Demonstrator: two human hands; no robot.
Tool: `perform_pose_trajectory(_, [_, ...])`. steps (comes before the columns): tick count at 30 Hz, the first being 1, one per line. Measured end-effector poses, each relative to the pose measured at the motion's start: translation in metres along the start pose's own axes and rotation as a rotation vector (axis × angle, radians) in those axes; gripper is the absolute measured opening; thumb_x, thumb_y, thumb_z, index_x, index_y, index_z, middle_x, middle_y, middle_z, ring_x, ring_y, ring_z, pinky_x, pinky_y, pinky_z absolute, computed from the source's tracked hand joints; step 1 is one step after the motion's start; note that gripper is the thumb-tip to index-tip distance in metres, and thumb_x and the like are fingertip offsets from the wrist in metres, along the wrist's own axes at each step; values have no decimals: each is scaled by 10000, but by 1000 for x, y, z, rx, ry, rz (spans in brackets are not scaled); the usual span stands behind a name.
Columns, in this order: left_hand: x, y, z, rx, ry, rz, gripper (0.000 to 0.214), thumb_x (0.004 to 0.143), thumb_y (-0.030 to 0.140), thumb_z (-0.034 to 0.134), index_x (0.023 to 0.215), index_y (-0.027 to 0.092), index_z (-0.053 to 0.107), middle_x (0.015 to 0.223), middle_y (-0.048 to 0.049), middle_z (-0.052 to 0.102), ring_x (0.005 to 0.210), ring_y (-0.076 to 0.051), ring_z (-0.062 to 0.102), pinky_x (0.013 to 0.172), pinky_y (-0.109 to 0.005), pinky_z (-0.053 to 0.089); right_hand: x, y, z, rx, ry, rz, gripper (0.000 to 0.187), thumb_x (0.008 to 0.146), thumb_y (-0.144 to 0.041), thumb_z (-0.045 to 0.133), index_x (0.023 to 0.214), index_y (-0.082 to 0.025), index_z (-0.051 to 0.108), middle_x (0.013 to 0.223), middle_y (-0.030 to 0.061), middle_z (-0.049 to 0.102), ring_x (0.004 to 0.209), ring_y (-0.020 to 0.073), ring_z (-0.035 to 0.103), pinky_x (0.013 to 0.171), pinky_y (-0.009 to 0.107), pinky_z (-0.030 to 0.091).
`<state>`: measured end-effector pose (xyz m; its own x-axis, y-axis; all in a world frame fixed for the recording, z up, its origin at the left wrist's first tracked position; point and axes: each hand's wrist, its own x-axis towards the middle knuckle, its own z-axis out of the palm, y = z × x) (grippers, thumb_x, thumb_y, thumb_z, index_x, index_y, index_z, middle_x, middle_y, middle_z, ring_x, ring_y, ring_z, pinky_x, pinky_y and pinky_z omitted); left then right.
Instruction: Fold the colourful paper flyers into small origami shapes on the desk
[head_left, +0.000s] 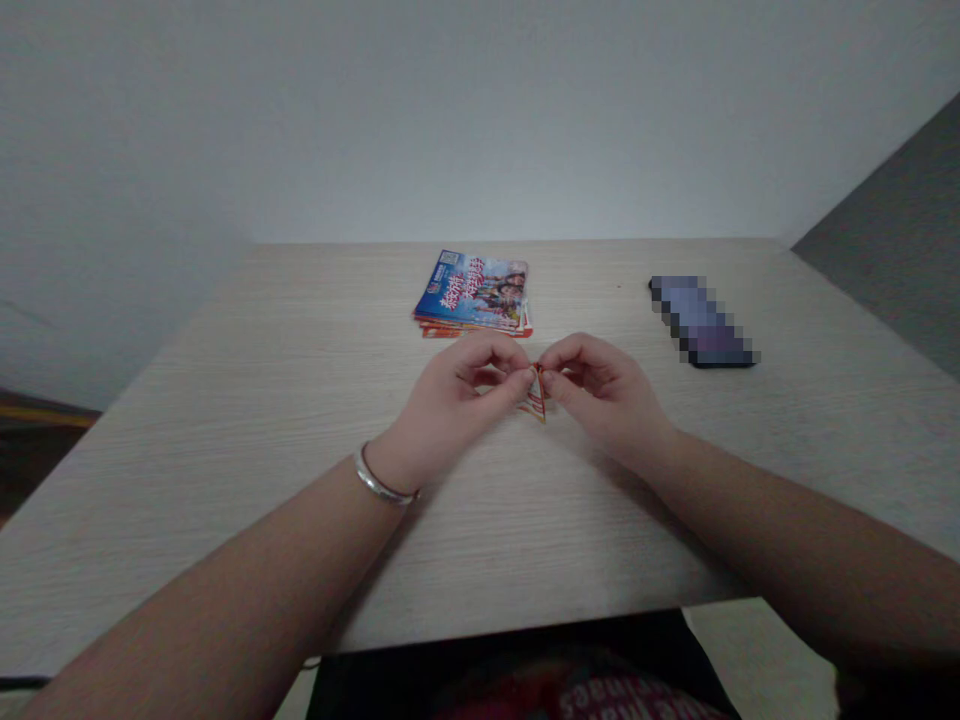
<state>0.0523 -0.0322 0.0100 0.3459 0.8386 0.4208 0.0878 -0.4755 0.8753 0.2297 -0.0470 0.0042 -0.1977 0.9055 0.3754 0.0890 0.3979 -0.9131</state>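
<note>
Between my two hands is a small folded piece of printed paper point(537, 400), red and cream, with a pointed lower corner. My left hand point(472, 385), with a silver bangle point(379, 482) at its wrist, pinches the paper's left side between thumb and fingers. On the other side, my right hand point(600, 390) pinches the top right of the same paper. The fingertips nearly meet at its upper edge and hide part of it. Just beyond my left hand lies a stack of printed leaflets point(472, 290), the top one blue with red and white lettering.
A dark phone point(701, 320), its screen blurred out, lies on the right of the pale wood-grain table point(225, 400). A white wall point(480, 120) rises behind the table's far edge. The near table edge is close to my lap.
</note>
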Motion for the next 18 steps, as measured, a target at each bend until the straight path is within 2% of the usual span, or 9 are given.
perform_pose_trajectory(8, [-1, 4, -3, 154, -38, 129, 105, 869, 170, 600, 766, 182, 589, 772, -1, 588, 748, -118, 562, 650, -233, 480, 0, 3, -2, -130, 29, -171, 90, 820, -150, 627, 819, -234, 659, 787, -20, 688, 732, 119, 651, 689, 274, 563])
perform_pose_trajectory(13, [-1, 8, 2, 117, 1, 53, 76, 851, 131, 571, 789, 174, 576, 782, 6, 567, 719, -95, 547, 583, -181, 448, 0, 0, 1, -180, 24, -162, 90, 826, -155, 608, 832, -235, 649, 799, -12, 688, 728, 123, 651, 675, 276, 572])
perform_pose_trajectory(18, [0, 4, 6, -11, 55, -42, 51, 827, 170, 615, 802, 174, 570, 739, 21, 564, 666, -85, 526, 599, -193, 443, 2, 0, 4, -136, 91, -95, 73, 811, -157, 628, 824, -229, 626, 784, -18, 676, 676, 105, 638, 578, 232, 541])
